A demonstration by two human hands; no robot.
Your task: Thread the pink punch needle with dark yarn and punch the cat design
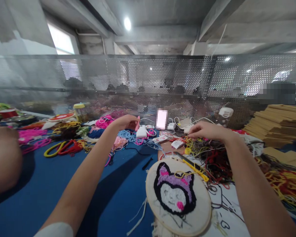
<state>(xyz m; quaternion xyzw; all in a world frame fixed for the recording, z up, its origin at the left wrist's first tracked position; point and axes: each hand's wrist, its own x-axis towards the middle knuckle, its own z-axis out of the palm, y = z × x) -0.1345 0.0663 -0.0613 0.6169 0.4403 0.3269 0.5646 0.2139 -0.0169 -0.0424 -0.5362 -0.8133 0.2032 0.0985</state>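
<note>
My left hand (127,122) reaches forward over the table, its fingers closed on a slim pink stick-like thing (138,123) whose kind I cannot make out. A white charger block (141,132) and light blue yarn (128,135) are close by. Over the tangled yarn pile (202,148) on the right hangs my right hand (202,130), fingertips drawn together; what they pinch, if anything, is hidden. Nearer me lies a round embroidery hoop (179,197) with a black, purple and white cat-like figure and a loose yellow strand on its cloth.
Yellow-handled scissors (193,168) rest at the hoop's upper edge. A lit phone (161,119) stands before the perforated metal screen (148,75). Stacked brown cardboard (278,125) is on the right. Another person's arm (5,158) extends in from the left, near pink yarn (32,136).
</note>
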